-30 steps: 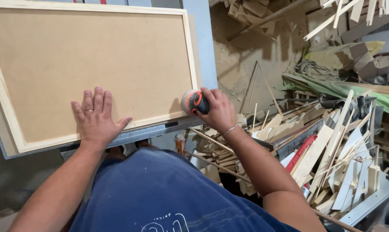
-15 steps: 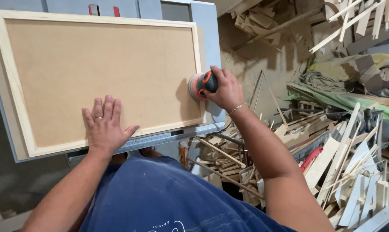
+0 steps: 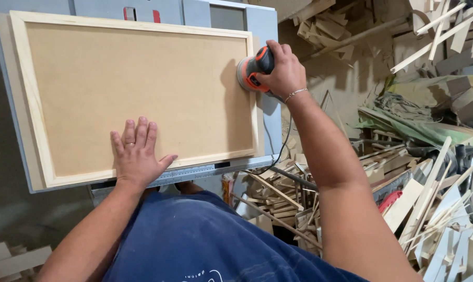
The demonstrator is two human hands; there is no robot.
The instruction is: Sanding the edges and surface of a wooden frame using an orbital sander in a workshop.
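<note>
A brown fibreboard panel (image 3: 116, 89) in a pale wooden frame (image 3: 33, 104) lies flat on a grey machine table (image 3: 270, 31). My left hand (image 3: 137, 154) rests flat, fingers spread, on the panel near its front edge. My right hand (image 3: 283, 70) grips an orange and black sander (image 3: 251, 70) that sits on the frame's right rail, near the far right corner. A black cord (image 3: 281, 151) hangs from the sander down past the table's right edge.
A large heap of wooden offcuts and strips (image 3: 429, 198) fills the floor to the right. More scrap wood (image 3: 330, 26) lies at the back right. A metal ruler strip (image 3: 205, 169) runs along the table's front edge. Pale boards (image 3: 12, 258) lie at the lower left.
My right hand has slid the sander along the right rail away from me, toward the far corner. My left hand has stayed flat on the panel.
</note>
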